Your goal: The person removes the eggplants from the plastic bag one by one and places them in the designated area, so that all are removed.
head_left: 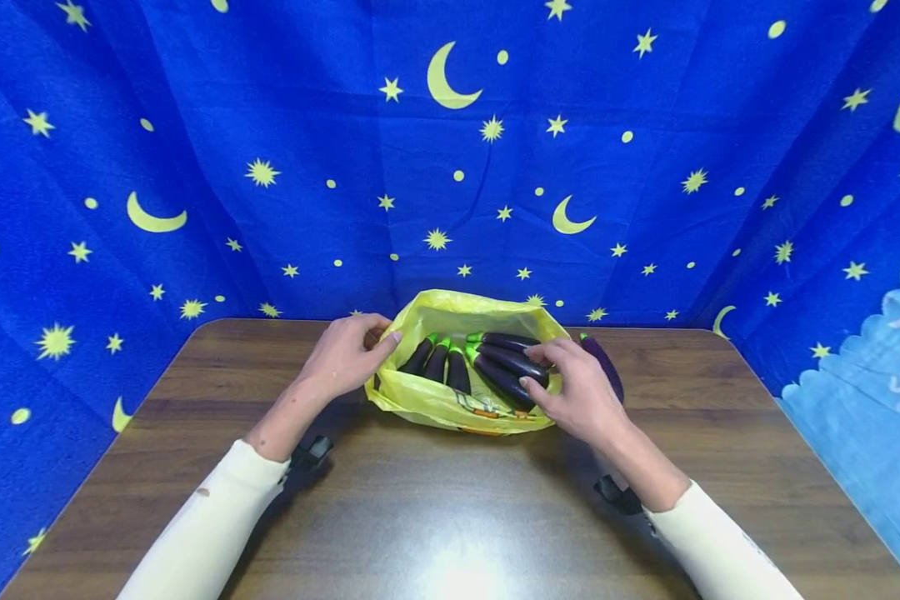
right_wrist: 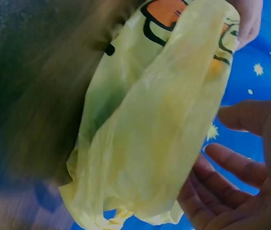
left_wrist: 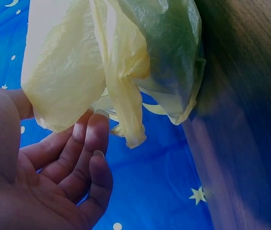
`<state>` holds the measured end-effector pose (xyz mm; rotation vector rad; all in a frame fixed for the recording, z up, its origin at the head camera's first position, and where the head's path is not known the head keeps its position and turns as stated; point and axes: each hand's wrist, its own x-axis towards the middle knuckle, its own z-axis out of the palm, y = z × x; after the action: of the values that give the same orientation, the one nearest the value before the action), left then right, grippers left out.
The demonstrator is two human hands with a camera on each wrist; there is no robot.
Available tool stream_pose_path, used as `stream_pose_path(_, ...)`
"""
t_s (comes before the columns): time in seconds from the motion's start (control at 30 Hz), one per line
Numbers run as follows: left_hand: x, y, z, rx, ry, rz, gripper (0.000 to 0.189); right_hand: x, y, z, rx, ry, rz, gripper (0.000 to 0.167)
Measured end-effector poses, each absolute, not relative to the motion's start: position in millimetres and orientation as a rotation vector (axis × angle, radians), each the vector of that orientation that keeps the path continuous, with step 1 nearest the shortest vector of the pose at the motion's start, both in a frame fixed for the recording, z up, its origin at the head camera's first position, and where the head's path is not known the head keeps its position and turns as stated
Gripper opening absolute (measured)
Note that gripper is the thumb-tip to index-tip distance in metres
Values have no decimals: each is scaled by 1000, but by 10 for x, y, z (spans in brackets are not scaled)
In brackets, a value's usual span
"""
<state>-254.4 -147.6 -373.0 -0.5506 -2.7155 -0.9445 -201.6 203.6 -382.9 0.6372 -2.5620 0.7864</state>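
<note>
A yellow plastic bag (head_left: pixel 420 398) lies with its mouth open on the wooden table. Inside are several dark eggplants (head_left: pixel 504 375) with green stem ends, some grouped left and some right. My left hand (head_left: pixel 348 354) pinches the bag's left rim between thumb and fingers; in the left wrist view its fingertips (left_wrist: pixel 97 127) meet the thin plastic. Over the bag's right rim reaches my right hand (head_left: pixel 581 392), thumb and forefinger spread just above the eggplants there, gripping nothing visible. Another eggplant (head_left: pixel 606 365) lies outside the bag, right beyond this hand.
The brown wooden table (head_left: pixel 435 500) stretches in front of the bag and to both sides. A blue cloth (head_left: pixel 307 150) with yellow moons and stars hangs right behind the table's back edge. At the right hangs a light blue scalloped cloth (head_left: pixel 862 400).
</note>
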Motion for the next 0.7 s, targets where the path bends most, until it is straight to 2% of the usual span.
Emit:
stream_pose_path(0.2, -2542, -1471, -3731, -560, -2708, -951, 30, -2027, 2000, -3910, 757, -2558, 696, 30)
stream_pose_path(0.4, -2546, -1469, -3726, -569, -2705, -947, 29, -2070, 1978, -3986, 892, -2532, 558, 20)
stream_pose_path(0.7, -2547, -1467, -3722, -571, -2717, -949, 30, -2109, 1923, -4003, 883, -2601, 541, 19)
